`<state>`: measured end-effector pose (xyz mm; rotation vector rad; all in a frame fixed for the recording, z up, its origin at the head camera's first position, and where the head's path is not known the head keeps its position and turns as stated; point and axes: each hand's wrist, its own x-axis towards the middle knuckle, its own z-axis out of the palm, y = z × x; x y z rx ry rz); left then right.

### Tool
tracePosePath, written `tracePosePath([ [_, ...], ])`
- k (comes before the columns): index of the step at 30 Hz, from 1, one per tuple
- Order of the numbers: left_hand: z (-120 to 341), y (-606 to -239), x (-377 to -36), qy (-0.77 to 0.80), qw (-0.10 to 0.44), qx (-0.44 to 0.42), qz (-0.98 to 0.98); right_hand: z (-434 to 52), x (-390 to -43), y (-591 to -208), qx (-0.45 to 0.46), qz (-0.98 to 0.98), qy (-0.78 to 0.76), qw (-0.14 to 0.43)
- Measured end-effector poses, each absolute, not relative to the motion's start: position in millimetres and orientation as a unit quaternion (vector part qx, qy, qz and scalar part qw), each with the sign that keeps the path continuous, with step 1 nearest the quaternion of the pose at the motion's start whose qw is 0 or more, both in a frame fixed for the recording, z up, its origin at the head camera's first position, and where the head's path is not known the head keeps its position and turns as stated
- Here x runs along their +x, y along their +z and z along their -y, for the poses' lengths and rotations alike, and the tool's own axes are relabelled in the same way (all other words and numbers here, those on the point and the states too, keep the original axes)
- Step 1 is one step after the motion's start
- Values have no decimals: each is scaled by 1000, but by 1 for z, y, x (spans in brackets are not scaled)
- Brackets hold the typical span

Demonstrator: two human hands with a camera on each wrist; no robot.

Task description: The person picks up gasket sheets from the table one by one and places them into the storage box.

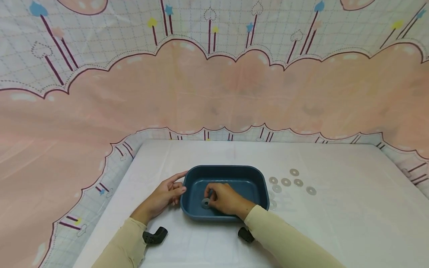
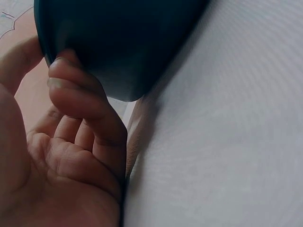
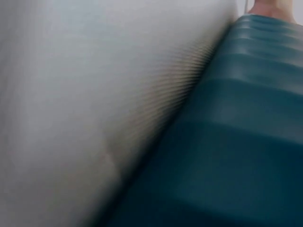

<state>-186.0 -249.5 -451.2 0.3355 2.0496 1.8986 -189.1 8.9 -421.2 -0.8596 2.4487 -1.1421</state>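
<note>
Right hand [image 1: 228,199] pinching washer [image 1: 203,204] inside blue tray [image 1: 221,173], toward front wall; left hand [image 1: 162,194], thumb and index spread, touches tray's left end. Loose pinch could drop washer; light left touch, tray could slide.

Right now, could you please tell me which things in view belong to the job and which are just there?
Likely in use: blue tray; grey ring inside it; loose rings right of the tray.
Just there: two black devices; white tabletop; patterned backdrop.

Hands [image 1: 224,198] apart, right fingers [image 1: 214,187] bent
</note>
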Motion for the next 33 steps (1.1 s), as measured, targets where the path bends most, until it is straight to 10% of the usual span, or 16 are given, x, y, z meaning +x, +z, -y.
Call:
tracePosePath([
  [33,248,-451,-186,661,167,107,-724,-11,-193,-425,-311,-858,-388,128],
])
